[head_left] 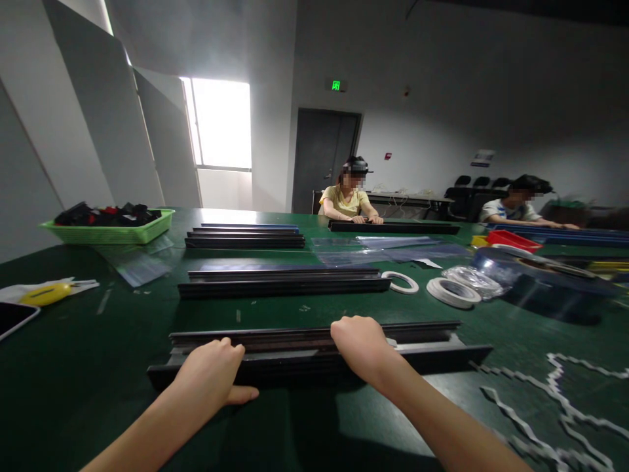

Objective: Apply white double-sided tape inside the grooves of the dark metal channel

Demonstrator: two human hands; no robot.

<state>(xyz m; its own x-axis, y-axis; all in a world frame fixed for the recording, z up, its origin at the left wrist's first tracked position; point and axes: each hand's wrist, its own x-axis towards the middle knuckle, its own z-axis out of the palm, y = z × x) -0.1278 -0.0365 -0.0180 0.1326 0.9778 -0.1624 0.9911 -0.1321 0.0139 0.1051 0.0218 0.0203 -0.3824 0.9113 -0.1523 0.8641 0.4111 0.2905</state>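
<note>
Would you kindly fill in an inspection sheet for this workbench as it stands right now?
Surface: green table.
Job's things: stack of long dark strips nearest the person; two more stacks beyond.
Clutter: tape rolls, green basket, yellow tool, white zigzag trimmings, clear film.
Grippers: left hand and right hand both rest on the nearest stack.
Cables: nothing seen.
Surroundings: two seated people, dark door, bright window.
</note>
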